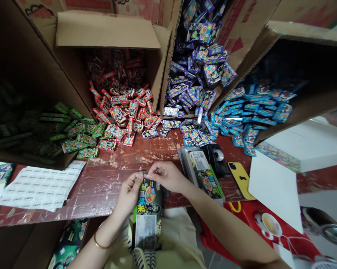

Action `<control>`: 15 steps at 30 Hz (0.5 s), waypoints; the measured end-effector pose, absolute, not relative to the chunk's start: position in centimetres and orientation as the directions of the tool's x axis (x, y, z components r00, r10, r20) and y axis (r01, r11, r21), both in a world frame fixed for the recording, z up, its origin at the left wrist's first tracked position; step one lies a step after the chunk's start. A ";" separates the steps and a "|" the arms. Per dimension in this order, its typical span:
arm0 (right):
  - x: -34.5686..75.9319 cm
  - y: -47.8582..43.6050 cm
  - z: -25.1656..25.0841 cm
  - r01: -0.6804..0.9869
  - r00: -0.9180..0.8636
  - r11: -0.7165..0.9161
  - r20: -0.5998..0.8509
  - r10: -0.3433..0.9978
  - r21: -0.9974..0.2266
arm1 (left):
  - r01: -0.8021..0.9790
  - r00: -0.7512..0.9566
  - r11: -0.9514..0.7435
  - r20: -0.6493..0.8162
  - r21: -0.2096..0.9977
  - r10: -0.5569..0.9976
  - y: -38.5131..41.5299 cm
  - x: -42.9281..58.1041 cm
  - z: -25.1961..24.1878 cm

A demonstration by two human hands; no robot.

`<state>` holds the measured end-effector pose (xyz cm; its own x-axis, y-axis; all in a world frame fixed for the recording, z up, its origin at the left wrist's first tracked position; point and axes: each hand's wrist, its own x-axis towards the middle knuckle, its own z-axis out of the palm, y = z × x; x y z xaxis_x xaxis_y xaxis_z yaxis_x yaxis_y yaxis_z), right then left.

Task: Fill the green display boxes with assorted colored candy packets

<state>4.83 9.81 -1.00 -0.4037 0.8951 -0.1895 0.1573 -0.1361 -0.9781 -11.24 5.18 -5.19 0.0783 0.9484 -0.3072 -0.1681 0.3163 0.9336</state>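
A flat black candy package (149,203) with colourful print and a pale label panel leans upright against my lap at the table's front edge. My left hand (133,188) pinches its upper left corner between thumb and fingers. Beside it, my right hand (166,175) has its fingertips pressed together at the top edge, close to the left thumb. Whether those right fingers grip the edge itself or some small piece there is too fine to make out. Just right of the hands lies a similar package (209,179) on clear plastic sleeves.
Open cartons spill small green (78,136), red (123,112), purple (196,93) and blue boxes (246,108) onto the red table (106,190). Sticker sheets (42,186) lie left; a black tape dispenser (216,158), yellow phone (239,179) and red stool (246,220) are right.
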 end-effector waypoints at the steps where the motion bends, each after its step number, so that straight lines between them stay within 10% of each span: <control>1: 4.8 9.7 -1.0 0.186 -0.391 -0.110 -0.176 0.903 -0.976 | -0.167 0.074 0.313 -0.305 0.935 0.949 5.2 -11.2 -5.2; 7: 4.3 9.3 -1.4 0.083 -0.309 -0.325 -0.334 0.891 -0.942 | -0.192 0.076 0.307 -0.298 0.932 0.952 5.1 -11.0 -4.8; 12: 3.7 9.7 -2.3 -0.208 -0.487 -0.762 -0.611 0.624 -0.613 | -0.108 -0.029 0.241 -0.246 0.964 0.969 4.6 -10.7 -3.7; 15: 3.2 9.8 -2.2 -0.255 -0.495 -0.754 -0.588 0.640 -0.606 | -0.044 -0.084 0.276 -0.278 0.960 0.957 4.3 -11.2 -1.8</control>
<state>3.23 9.82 -2.16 -0.4951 0.6398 -0.5879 -0.2550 -0.7538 -0.6056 -11.19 4.25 -1.84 -0.0843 0.9567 -0.2785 -0.0441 0.2756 0.9603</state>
